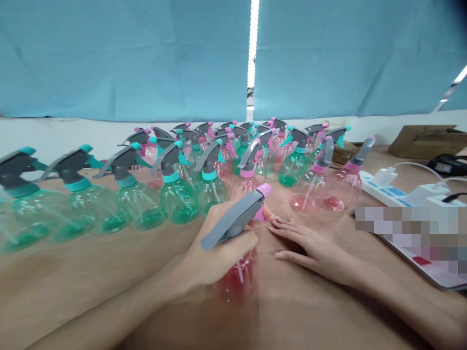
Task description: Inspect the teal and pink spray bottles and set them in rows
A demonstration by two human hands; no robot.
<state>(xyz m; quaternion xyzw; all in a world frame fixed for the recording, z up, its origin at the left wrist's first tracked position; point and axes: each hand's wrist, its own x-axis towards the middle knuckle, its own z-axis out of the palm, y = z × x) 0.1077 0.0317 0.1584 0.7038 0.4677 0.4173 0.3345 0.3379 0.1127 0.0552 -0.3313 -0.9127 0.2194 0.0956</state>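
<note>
My left hand [222, 243] is wrapped round the neck of a pink spray bottle [239, 282] at the front middle of the table. The bottle has a grey trigger head with a pink nozzle, and a white tube shows inside it. Its collar is hidden by my fingers. Just right of it, my right hand [306, 243] rests palm down with its fingers stretched out, the fingertips close to the pink trigger. Nothing shows in that hand. Behind the held bottle stands another pink spray bottle [246, 182].
A row of green spray bottles [178, 201] runs along the left, with more green and pink ones behind. Two pink spray bottles [310, 189] stand right of centre. At the right are a white power strip [386, 189], a partly blurred flat device [438, 277] and a brown paper bag [426, 141].
</note>
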